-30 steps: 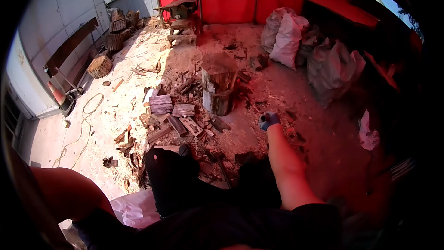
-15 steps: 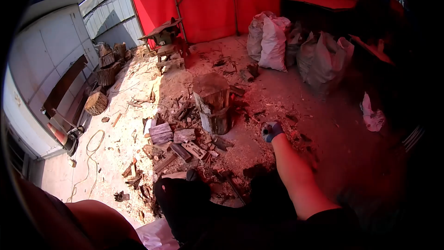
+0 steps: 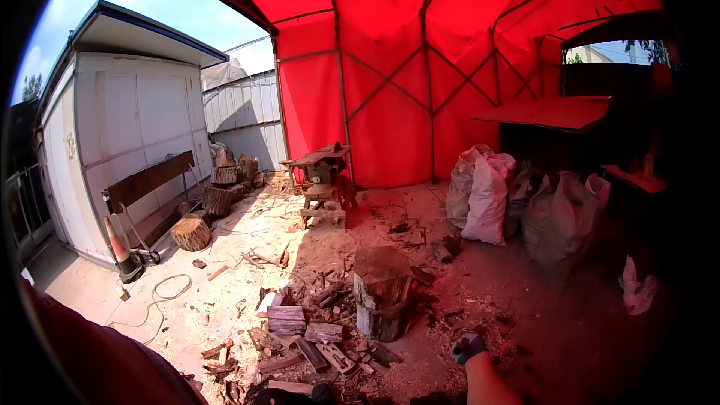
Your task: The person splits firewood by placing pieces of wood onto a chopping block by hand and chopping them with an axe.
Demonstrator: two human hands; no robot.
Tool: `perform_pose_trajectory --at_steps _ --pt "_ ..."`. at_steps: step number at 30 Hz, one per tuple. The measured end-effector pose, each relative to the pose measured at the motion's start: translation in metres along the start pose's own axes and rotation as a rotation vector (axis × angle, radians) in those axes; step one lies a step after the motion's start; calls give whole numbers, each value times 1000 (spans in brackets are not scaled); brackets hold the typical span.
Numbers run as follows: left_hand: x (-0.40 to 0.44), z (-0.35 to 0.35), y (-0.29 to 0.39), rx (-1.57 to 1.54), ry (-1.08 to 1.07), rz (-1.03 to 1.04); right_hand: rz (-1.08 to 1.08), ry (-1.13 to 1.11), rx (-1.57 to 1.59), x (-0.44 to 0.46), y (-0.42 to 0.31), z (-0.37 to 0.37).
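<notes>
My right hand (image 3: 469, 348), in a dark grey and bluish glove, is low in the view, right of the upright chopping stump (image 3: 381, 292). Its fingers are curled round something dark that I cannot make out. Split firewood pieces (image 3: 286, 320) lie in a heap left of the stump, with bark and chips around them. My left hand is out of view; only a dark blurred shape shows at the lower left.
Filled sacks (image 3: 487, 199) stand at the right. A work stand (image 3: 324, 172) is at the back, before the red tarp wall (image 3: 390, 135). Log rounds (image 3: 191, 232), a traffic cone (image 3: 118, 244) and a looped cord (image 3: 161, 296) are at the left.
The view has tilted upward, showing more tarp, shed and sky, and my legs have mostly dropped out. My right hand sits lower in the view, still curled.
</notes>
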State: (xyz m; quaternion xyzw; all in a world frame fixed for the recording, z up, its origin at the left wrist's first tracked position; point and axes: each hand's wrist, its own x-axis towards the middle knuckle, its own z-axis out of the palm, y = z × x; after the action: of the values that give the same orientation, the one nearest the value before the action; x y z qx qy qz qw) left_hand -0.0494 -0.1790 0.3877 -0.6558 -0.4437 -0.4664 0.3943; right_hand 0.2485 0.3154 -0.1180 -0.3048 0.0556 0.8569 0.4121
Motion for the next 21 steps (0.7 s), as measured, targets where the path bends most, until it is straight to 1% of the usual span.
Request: perform_pose_trajectory --at_steps 1,3,5,6,7,9,10,11,12,13,15,17,18,19,21 --pt "-4 2 2 -9 10 -2 -23 -21 -27 12 -27 17" --pt "-4 6 1 3 2 3 -124 -12 16 -3 4 7" --pt "-4 9 -2 -3 11 12 -106 -70 -5 -16 4 12" --pt "-4 10 -4 -5 7 17 -67 35 -39 -1 -3 9" --pt "0 9 -5 2 0 30 -78 29 -5 -20 8 21" --pt "1 10 -8 -8 2 40 -124 73 -12 -27 12 27" --pt "1 10 -8 -3 12 48 -119 35 -19 -21 11 19" --pt "-4 11 -7 -17 24 43 -48 88 15 -26 9 34" --pt "0 10 -8 -22 5 44 -68 58 -41 -27 10 29" --pt "2 12 -10 -32 7 49 -126 75 -50 -26 13 29" --pt "2 12 -12 -45 13 41 -88 98 21 -26 11 30" --pt "2 10 -12 -46 18 46 -69 112 -6 -22 10 28" --pt "0 10 -9 -49 24 47 -118 57 -122 -30 14 31" --pt "-3 10 -9 -57 24 44 -122 109 5 -28 16 38" --pt "-7 13 -5 -73 44 28 -131 183 -19 -30 15 42"
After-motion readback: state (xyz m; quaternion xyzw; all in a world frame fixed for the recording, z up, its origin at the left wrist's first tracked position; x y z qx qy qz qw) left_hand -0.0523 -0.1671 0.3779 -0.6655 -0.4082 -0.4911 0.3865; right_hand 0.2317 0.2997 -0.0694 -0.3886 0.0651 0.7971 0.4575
